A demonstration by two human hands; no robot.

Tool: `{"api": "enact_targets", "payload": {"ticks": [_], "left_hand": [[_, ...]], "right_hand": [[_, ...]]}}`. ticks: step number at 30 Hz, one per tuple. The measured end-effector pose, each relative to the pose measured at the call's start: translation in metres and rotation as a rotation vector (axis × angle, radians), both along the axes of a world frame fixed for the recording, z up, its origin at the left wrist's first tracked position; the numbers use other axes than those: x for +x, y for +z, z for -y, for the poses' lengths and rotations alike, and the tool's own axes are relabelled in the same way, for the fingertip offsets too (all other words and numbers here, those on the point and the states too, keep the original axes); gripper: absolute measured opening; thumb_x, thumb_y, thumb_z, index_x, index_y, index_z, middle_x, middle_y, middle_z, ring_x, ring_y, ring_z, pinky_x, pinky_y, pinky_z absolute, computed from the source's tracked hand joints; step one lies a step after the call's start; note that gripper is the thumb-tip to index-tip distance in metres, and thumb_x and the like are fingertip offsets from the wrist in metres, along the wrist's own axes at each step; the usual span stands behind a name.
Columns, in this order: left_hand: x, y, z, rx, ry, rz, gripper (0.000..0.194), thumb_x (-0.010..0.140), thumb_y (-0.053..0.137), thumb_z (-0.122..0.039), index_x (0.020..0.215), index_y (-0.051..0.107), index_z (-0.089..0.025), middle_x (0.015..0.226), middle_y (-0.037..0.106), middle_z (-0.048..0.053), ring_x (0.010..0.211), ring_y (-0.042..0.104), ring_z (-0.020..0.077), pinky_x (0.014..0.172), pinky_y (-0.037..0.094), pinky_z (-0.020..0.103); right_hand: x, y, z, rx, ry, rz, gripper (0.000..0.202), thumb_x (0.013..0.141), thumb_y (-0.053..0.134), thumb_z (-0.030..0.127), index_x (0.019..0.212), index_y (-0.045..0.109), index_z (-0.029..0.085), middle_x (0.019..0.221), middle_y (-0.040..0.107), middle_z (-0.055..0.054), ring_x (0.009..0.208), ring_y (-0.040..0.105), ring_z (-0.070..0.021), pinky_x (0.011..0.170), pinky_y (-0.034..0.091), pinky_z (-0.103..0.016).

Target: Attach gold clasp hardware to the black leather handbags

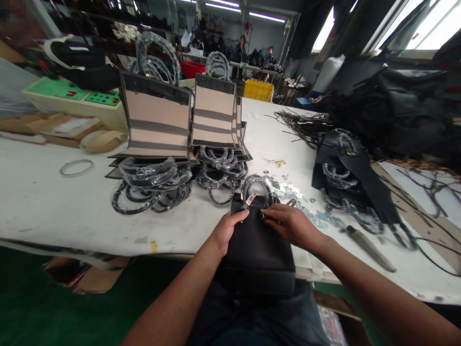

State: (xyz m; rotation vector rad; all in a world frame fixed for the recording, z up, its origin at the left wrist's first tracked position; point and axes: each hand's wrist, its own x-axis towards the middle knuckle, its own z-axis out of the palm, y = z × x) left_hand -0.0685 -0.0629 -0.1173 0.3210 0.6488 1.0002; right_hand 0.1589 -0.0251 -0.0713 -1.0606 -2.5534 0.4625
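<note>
A smooth, boxy black bag [261, 250] is resting at the white table [79, 211] edge. The left hand [224, 233] is gripping its side, thumb beside a shiny metal clasp [251, 199]; the right hand [288, 221] is bunching its fingers narrowly against the upper front, their hold unclear. Plastic-wrapped, looped handles [148, 173] are lying beyond.

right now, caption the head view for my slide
Left hand and right hand at a black handbag, white table beyond.

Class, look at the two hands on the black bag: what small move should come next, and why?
Probably press the small shiny piece gently with the right hand: that hand's fingers are at it, and it seems to stand out from the black bag, which the left hand steadies beside the metal fitting.
</note>
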Motion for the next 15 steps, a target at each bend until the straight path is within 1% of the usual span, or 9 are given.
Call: {"api": "enact_targets", "payload": {"ticks": [4, 10, 15], "left_hand": [[0.0003, -0.0011, -0.0006, -0.007, -0.005, 0.0, 0.033, 0.084, 0.076, -0.029, 0.111, 0.074, -0.011, 0.092, 0.08, 0.014, 0.082, 0.078, 0.0302, 0.086, 0.061, 0.046], [0.001, 0.0002, -0.0019, -0.018, 0.002, -0.033, 0.035, 0.083, 0.076, -0.028, 0.113, 0.074, -0.01, 0.091, 0.08, 0.015, 0.08, 0.078, 0.0306, 0.085, 0.062, 0.046], [0.0017, 0.0038, -0.0008, -0.027, -0.002, -0.036, 0.032, 0.084, 0.073, -0.027, 0.111, 0.075, -0.009, 0.089, 0.08, 0.015, 0.076, 0.078, 0.0296, 0.082, 0.063, 0.045]], "right_hand": [[-0.003, 0.0015, 0.0015, 0.047, -0.016, 0.039, 0.031, 0.099, 0.056, 0.026, 0.125, 0.074, 0.027, 0.113, 0.075, -0.009, 0.097, 0.072, -0.0242, 0.086, 0.057, -0.036], [-0.0082, -0.0005, 0.0035, 0.083, -0.059, 0.045, 0.028, 0.095, 0.06, 0.022, 0.117, 0.077, 0.029, 0.107, 0.076, -0.007, 0.094, 0.072, -0.0226, 0.082, 0.056, -0.032], [-0.01, -0.0013, 0.0038, 0.118, -0.059, 0.111, 0.026, 0.096, 0.061, 0.021, 0.113, 0.078, 0.029, 0.1, 0.076, -0.007, 0.089, 0.071, -0.0223, 0.076, 0.055, -0.031]]}}
